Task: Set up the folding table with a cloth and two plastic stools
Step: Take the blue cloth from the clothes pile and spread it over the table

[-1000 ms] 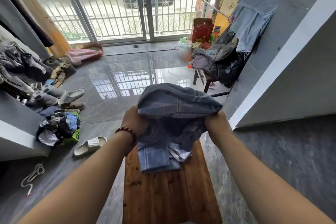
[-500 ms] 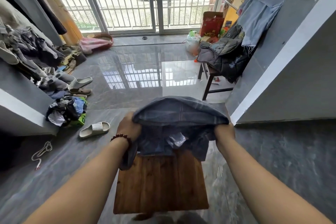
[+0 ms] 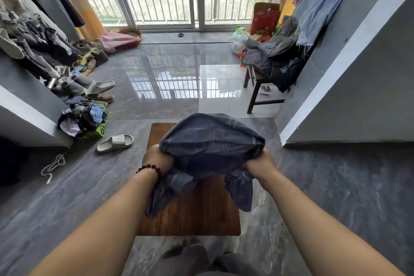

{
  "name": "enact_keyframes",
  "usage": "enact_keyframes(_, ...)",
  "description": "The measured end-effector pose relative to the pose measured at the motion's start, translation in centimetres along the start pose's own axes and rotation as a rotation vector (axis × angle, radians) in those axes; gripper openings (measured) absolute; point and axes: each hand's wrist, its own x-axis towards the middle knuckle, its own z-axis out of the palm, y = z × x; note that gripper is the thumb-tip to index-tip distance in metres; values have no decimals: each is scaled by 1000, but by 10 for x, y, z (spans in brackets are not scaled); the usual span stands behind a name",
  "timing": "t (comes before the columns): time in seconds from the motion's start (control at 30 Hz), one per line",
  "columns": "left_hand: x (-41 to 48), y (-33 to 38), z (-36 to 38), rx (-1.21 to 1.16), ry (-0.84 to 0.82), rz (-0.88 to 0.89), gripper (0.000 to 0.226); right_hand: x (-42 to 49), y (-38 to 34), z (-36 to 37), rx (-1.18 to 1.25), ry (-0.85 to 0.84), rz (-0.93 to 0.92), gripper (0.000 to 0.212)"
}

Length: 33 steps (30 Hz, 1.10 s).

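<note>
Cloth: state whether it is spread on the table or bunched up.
Bunched. The cloth hangs gathered between left hand and right hand, over the table.

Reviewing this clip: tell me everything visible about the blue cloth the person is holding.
The cloth is a dark grey-blue woven fabric with a faint check of paler lines, soft and creased. It is bunched, not spread. An arched fold bulges up between the hands, and two loose ends hang down, one below each wrist. The left hand grips its left side and the right hand its right. It is held over the wooden table top; whether the hanging ends touch the wood cannot be told.
</note>
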Motion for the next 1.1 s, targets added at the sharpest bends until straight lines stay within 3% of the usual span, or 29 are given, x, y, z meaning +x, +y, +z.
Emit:
enact_keyframes(0.17, -5, -7, 9, -10, -76, -47, 30, 3, 16, 10, -11, 19, 102, 9)
enact_keyframes(0.33, -7, -13, 9, -243, -134, -124, 20, 8, 14, 18, 11, -20, 191, 22)
enact_keyframes(0.4, -7, -13, 8, -364, -166, -150, 13, 9, 14, 21, 135, -17, 254, 15)
enact_keyframes(0.47, -8, -9, 4, -403, -210, -114, 27, 10, 11, 24, 322, -39, 323, 19)
enact_keyframes(0.6, 9, 0, 1, -251, -183, -8, 29, 17, -2, 28, 513, -95, 361, 12)
enact_keyframes(0.8, 56, 8, -14, 3, -217, 54, 25, 39, -17, 53, 221, -185, 392, 31)
enact_keyframes(0.93, 94, 4, -26, 112, -239, 12, 25, 65, -29, 80, 67, -128, 458, 18)
enact_keyframes(1.1, 141, 3, -40, 172, -326, 51, 30, 108, -39, 117, 44, -20, 437, 32)
